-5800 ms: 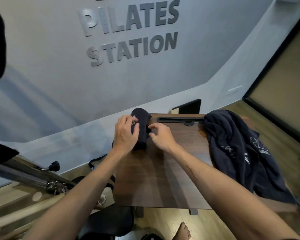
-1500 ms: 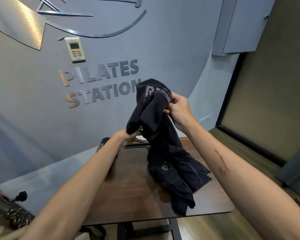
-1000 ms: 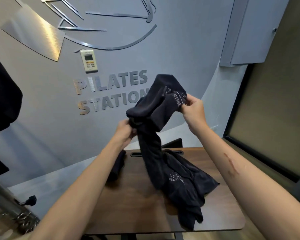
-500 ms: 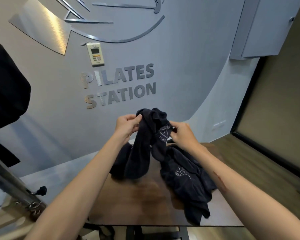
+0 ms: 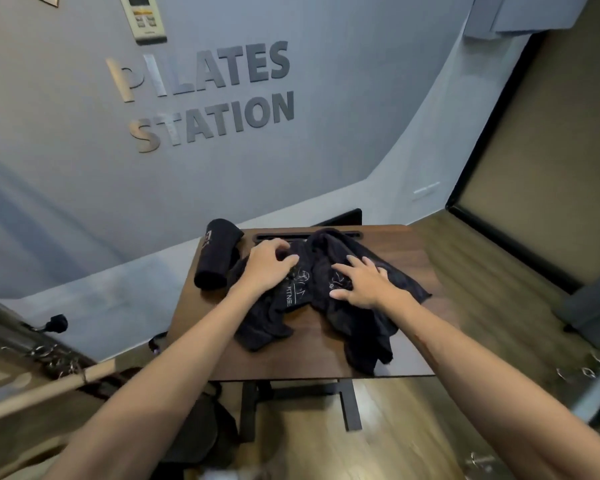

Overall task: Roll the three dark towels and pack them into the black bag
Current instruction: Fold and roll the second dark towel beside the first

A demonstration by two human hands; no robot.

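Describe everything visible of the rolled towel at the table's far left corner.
The rolled towel is a dark, soft-looking cloth wound into a tight cylinder with pale print near its far end. It lies on the wooden table, slanting across the far left corner, its near end showing. The unrolled towels' edge meets it; neither hand touches it.

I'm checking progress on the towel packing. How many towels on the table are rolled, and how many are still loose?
Rolled towel: 1
Loose towels: apparently 2, bunched together under the left hand and right hand, so the split is hard to see
Total: 3
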